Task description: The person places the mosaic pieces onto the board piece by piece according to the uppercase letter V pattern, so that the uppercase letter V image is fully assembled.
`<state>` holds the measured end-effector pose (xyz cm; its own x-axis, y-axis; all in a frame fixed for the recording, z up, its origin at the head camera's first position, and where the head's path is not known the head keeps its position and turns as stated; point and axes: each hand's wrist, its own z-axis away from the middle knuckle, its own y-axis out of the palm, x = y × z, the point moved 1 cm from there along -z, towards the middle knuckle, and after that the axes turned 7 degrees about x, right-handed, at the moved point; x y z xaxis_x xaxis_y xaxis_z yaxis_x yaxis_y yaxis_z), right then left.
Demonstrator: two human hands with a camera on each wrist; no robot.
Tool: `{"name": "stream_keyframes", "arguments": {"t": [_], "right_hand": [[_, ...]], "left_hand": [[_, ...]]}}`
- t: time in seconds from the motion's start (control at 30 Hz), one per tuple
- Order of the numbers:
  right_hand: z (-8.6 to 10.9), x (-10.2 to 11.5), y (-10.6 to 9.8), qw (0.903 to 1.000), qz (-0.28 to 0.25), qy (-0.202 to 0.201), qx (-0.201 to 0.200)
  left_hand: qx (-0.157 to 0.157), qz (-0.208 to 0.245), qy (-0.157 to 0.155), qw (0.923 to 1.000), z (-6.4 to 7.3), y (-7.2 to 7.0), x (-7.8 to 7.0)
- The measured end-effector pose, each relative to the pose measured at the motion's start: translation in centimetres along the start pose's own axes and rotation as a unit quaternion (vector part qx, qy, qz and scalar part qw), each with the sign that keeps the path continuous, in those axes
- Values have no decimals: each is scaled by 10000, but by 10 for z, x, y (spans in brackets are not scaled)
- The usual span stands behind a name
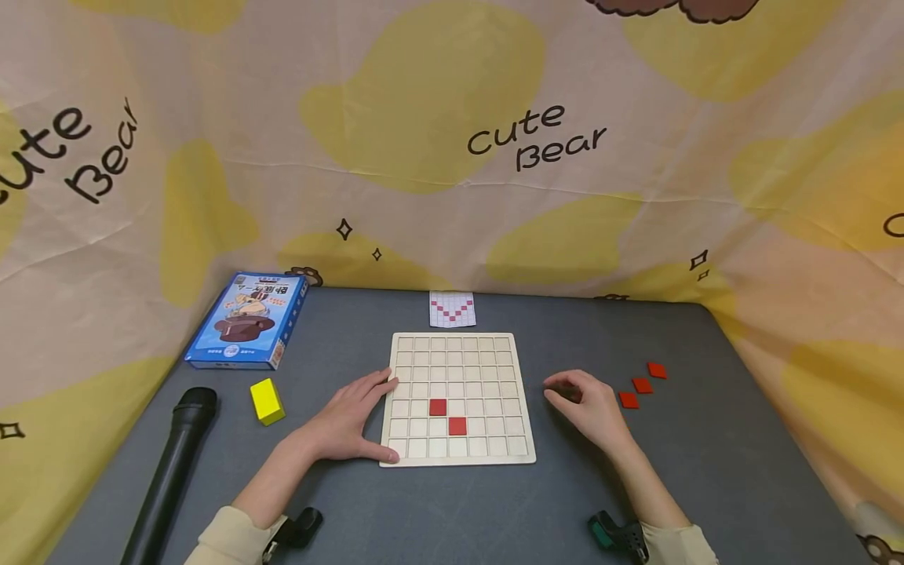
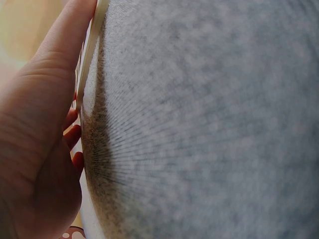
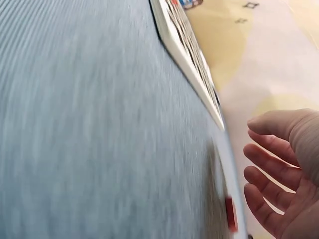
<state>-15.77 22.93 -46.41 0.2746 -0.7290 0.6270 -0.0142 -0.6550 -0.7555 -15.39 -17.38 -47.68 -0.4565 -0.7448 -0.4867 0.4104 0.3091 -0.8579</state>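
Observation:
A pale square grid board (image 1: 459, 463) lies on the dark table, with one red tile (image 1: 438, 407) and another red tile (image 1: 457, 426) in its cells, diagonal to each other. My left hand (image 1: 349, 416) rests spread along the board's left edge, thumb at the near corner and fingertips farther up. In the left wrist view that thumb (image 2: 65, 40) lies along the board's rim. Right of the board, my right hand (image 1: 589, 412) hovers with loosely curved fingers and nothing in its grasp. The right wrist view shows its fingers (image 3: 271, 167) apart from the board.
Three loose red tiles lie to the right, the nearest red tile (image 1: 628, 400) close to my right hand. Behind the board is a small pattern card (image 1: 453, 310). Leftward are a blue box (image 1: 243, 322), a yellow block (image 1: 267, 402) and a black microphone (image 1: 173, 463).

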Motion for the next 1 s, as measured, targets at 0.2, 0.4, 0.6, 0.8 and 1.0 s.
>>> {"name": "stream_keyframes", "arguments": {"t": [0.2,0.4,0.6,0.8,1.0], "right_hand": [[10,-16,-13,9988,492,15,-10],[17,-28,-27,9977,661,-17,129],[21,-35,-36,9964,773,74,344],[23,-37,-38,9952,874,73,436],[22,-37,-35,9955,833,115,432]], "left_hand": [[22,20,10,10000,0,1,1],[12,-2,20,10000,0,1,1],[23,21,46,10000,0,0,1],[70,66,-2,10000,-1,-2,0],[47,149,-98,9998,-1,-5,-2]]}}
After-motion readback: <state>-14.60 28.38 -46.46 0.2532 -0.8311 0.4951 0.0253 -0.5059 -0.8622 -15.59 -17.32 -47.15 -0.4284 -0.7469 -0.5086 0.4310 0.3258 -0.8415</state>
